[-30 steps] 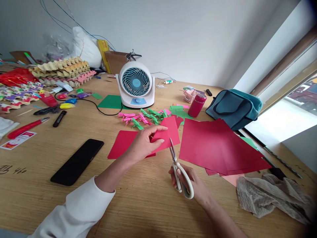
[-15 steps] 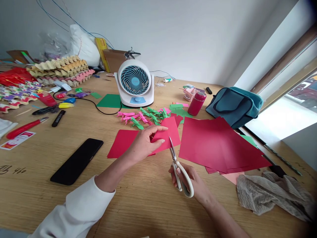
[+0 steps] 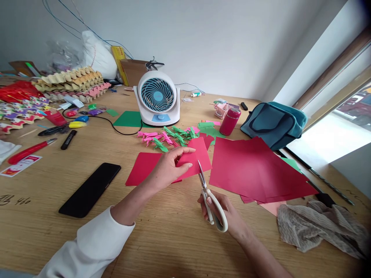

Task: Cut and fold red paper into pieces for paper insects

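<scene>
Between the thumb and fingers of my left hand (image 3: 169, 166) is a small red sheet of paper (image 3: 199, 154), raised above the table. My right hand (image 3: 223, 210) grips white-handled scissors (image 3: 216, 208), their blades pointing away from me and meeting the sheet's lower edge. Below my left hand lies another red paper piece (image 3: 143, 168), partly covered by the hand. Large dark red sheets (image 3: 249, 166) are stacked to the right of the scissors. Just beyond the held sheet is a pile of pink and green cut paper shapes (image 3: 171, 136).
A white fan (image 3: 159, 98) stands at the back, with a red canister (image 3: 230, 121) and a teal bag (image 3: 274, 124) to its right. A black phone (image 3: 90, 189) lies left of my arm. At right front is a crumpled grey cloth (image 3: 315, 226); egg trays (image 3: 72, 83) are stacked far left.
Almost nothing differs. The scissors and right hand have shifted very slightly, and the left hand still holds the red sheet in the same place.
</scene>
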Demonstrator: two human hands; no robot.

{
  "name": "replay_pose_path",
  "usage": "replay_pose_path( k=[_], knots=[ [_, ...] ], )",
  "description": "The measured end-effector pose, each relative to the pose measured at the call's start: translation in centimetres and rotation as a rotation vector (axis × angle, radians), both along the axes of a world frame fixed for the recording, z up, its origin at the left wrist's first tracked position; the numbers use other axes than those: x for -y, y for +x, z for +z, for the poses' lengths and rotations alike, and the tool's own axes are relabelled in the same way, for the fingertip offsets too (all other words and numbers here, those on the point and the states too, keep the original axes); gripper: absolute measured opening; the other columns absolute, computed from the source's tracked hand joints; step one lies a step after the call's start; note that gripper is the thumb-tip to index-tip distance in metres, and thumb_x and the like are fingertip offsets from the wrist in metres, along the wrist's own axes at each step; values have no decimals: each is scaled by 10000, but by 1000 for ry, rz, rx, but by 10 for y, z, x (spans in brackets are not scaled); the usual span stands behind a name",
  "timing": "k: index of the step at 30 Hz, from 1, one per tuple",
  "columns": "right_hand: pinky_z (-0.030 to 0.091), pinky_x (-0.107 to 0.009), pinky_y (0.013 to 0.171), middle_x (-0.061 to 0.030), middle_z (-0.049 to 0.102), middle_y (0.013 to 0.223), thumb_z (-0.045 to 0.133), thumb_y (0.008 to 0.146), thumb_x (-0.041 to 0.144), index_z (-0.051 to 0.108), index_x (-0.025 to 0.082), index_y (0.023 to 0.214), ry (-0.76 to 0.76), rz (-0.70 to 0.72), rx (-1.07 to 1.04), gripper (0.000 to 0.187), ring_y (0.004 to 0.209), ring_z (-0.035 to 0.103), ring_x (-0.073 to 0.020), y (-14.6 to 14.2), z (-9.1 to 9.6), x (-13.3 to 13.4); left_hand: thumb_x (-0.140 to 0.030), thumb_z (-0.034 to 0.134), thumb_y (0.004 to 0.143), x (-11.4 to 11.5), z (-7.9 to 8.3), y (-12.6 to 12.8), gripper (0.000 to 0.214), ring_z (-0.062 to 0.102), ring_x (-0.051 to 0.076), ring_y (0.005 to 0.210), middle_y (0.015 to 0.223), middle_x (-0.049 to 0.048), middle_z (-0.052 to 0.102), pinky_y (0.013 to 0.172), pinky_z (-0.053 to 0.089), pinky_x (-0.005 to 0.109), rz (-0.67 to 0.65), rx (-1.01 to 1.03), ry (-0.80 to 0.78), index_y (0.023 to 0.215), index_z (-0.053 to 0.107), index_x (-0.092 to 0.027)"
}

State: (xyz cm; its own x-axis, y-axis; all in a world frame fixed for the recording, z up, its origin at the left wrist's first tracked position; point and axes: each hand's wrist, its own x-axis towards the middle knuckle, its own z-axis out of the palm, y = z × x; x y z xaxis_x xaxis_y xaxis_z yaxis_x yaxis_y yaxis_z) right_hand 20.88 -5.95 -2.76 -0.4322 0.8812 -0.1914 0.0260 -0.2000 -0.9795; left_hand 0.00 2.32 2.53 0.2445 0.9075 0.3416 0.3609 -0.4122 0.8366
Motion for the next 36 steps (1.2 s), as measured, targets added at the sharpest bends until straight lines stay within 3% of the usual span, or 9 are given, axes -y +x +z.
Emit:
replay_pose_path(
  k=[12, 22, 36],
  knots=[
    [361, -225, 480, -6, 562, 633, 544, 870, 635, 595, 130, 947, 37, -19, 1, 514, 525, 499, -106, 0, -2, 1, -185, 611, 804, 6, 9, 1, 392, 644, 181, 957, 1156, 39, 680, 823, 491, 287, 23, -20, -45, 1192, 634, -230],
    [340, -222, 475, 5, 548, 626, 554, 876, 609, 593, 134, 943, 48, -34, -21, 481, 504, 458, -93, 0, -1, 3, -196, 624, 817, 11, 12, 2, 393, 634, 187, 1019, 1168, 42, 674, 853, 482, 284, 17, 27, -36, 1207, 626, -247],
    [355, -246, 512, -4, 548, 627, 528, 884, 621, 578, 143, 927, 89, -24, 2, 482, 541, 463, -112, 0, 4, 4, -199, 619, 820, 13, 14, 4, 400, 634, 167, 924, 1098, 37, 672, 772, 488, 263, 22, 36, -51, 1217, 616, -244]
  ],
)
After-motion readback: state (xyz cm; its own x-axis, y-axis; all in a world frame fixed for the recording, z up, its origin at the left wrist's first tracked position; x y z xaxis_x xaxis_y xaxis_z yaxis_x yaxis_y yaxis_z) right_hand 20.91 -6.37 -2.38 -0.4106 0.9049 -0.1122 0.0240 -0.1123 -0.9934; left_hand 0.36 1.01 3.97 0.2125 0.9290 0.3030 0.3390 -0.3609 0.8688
